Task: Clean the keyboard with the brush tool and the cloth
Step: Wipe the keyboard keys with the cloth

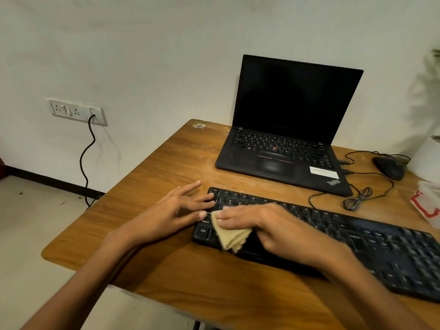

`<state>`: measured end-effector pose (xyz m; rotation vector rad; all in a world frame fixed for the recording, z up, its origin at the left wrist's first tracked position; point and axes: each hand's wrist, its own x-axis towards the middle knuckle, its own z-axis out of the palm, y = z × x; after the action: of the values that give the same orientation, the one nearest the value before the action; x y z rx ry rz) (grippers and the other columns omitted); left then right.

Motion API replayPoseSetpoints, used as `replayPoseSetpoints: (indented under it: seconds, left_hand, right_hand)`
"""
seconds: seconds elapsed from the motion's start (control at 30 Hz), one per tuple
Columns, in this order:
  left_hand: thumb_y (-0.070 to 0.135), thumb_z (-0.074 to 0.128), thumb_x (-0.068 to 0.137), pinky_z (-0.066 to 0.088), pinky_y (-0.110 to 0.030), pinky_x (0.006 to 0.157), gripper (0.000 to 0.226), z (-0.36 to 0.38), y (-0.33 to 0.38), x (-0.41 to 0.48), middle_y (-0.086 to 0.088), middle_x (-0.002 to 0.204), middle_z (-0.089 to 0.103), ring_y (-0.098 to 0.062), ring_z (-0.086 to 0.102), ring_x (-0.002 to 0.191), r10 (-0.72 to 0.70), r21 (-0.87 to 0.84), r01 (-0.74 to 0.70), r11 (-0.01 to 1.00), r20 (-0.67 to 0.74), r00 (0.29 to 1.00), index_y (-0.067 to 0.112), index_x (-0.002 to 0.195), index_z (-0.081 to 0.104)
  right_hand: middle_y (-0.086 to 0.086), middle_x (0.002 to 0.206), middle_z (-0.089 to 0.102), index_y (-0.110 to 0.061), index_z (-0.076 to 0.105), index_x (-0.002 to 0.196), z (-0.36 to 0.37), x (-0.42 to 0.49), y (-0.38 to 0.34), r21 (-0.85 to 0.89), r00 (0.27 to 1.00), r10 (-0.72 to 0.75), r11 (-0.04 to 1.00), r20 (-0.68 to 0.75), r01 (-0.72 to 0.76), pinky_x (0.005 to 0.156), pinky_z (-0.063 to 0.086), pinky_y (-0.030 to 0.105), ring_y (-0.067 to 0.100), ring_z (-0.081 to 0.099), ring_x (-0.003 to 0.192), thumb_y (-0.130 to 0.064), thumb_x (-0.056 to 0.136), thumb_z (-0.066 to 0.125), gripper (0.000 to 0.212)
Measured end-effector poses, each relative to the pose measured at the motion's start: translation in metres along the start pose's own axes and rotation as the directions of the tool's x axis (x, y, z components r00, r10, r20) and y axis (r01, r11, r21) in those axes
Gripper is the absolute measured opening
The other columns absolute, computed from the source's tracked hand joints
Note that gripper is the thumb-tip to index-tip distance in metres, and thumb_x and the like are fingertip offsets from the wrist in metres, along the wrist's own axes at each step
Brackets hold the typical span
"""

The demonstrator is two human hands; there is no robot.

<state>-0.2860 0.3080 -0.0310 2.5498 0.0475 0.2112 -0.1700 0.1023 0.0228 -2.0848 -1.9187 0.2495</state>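
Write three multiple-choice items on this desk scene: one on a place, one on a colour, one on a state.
1. Where is the cloth?
A. On the floor.
B. On the left end of the keyboard, under the right hand.
C. On the mouse.

2. What colour is the cloth?
A. Blue.
B. Red.
C. Beige.

3. How is the laptop?
A. Open, screen dark.
B. Shut.
C. Open, screen lit.

Answers:
1 B: the right hand's straight fingers press it on the keys beside Ctrl.
2 C: the folded fabric shows pale tan against the black keys.
3 A: the lid stands up and the screen is black.
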Motion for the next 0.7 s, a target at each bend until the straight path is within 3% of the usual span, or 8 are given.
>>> replayPoseSetpoints:
  seconds: [0.07,0.13,0.23,0.3,0.4,0.5,0.6,0.7]
  left_hand:
    - [0.057,0.039,0.082,0.009,-0.032,0.115,0.032,0.0,0.001,0.0,0.044,0.129,0.027,0.018,0.0,0.133,-0.001,0.023,0.001,1.0,0.003,1.0,0.056,0.115,0.041]
    - [0.06,0.038,0.081,0.006,-0.033,0.115,0.036,-0.001,0.001,0.001,0.046,0.127,0.026,0.019,-0.001,0.132,-0.015,0.044,0.015,0.999,-0.003,1.0,0.056,0.116,0.039]
    - [0.074,0.031,0.075,0.005,-0.034,0.115,0.044,-0.005,0.0,0.003,0.047,0.125,0.027,0.021,-0.002,0.131,-0.006,0.064,0.005,0.998,0.01,1.0,0.057,0.115,0.039]
    - [0.081,0.026,0.069,0.004,-0.034,0.114,0.053,-0.007,0.003,0.006,0.044,0.129,0.027,0.022,-0.006,0.13,-0.002,0.106,0.0,0.994,0.013,1.0,0.057,0.115,0.038]
    - [0.075,0.027,0.073,0.001,-0.03,0.112,0.057,-0.005,0.015,0.012,0.036,0.135,0.026,0.021,-0.011,0.129,-0.028,0.135,0.026,0.99,0.008,1.0,0.049,0.123,0.036]
    - [0.068,0.029,0.072,-0.004,-0.024,0.11,0.059,-0.003,0.025,0.013,0.038,0.131,0.012,0.017,-0.012,0.128,-0.059,0.16,0.054,0.986,0.027,0.998,0.045,0.126,0.03]
    - [0.069,0.025,0.066,-0.009,-0.019,0.106,0.064,-0.005,0.028,0.012,0.041,0.126,0.003,0.017,-0.013,0.124,-0.089,0.159,0.085,0.984,0.017,0.996,0.045,0.126,0.03]
    - [0.075,0.022,0.065,-0.009,-0.021,0.108,0.068,-0.004,0.027,0.013,0.041,0.13,0.007,0.02,-0.015,0.124,-0.065,0.146,0.062,0.987,0.016,0.998,0.046,0.126,0.031]
  right_hand:
    - [-0.014,0.136,0.045,-0.025,0.051,0.126,0.009,-0.001,-0.002,0.006,0.999,-0.02,1.0,0.029,0.02,0.109,0.029,0.02,-0.002,0.039,0.127,0.003,0.085,0.052,0.049]
    - [-0.013,0.134,0.048,-0.026,0.052,0.123,0.0,-0.016,0.008,0.019,0.996,0.071,0.997,0.054,-0.072,0.107,0.031,0.018,-0.002,0.042,0.125,0.002,0.086,0.053,0.046]
    - [-0.018,0.128,0.053,-0.029,0.06,0.115,-0.025,-0.037,0.022,0.01,0.973,0.21,0.977,0.093,-0.212,0.092,0.037,0.004,-0.009,0.048,0.111,0.002,0.087,0.05,0.043]
    - [-0.021,0.126,0.051,-0.03,0.059,0.117,-0.028,-0.031,0.024,0.004,0.977,0.213,0.977,0.006,-0.213,0.083,0.038,0.0,-0.014,0.047,0.098,0.002,0.087,0.049,0.045]
    - [-0.017,0.135,0.045,-0.029,0.051,0.126,-0.01,-0.003,0.015,0.017,0.988,0.124,0.992,-0.092,-0.123,0.093,0.028,-0.002,-0.013,0.035,0.115,0.001,0.087,0.049,0.049]
    - [-0.016,0.136,0.043,-0.025,0.05,0.128,0.01,0.004,0.013,-0.038,0.996,0.02,0.999,-0.09,-0.024,0.105,0.022,0.01,-0.012,0.028,0.12,0.006,0.086,0.049,0.052]
    - [-0.014,0.132,0.05,-0.025,0.054,0.123,0.005,-0.016,0.032,-0.019,0.991,0.099,0.995,-0.088,-0.101,0.107,0.03,0.014,-0.013,0.034,0.116,0.004,0.085,0.052,0.048]
    - [-0.013,0.129,0.054,-0.026,0.057,0.119,-0.009,-0.032,0.046,-0.041,0.978,0.183,0.981,-0.103,-0.188,0.096,0.031,0.001,-0.008,0.044,0.118,0.003,0.084,0.054,0.046]
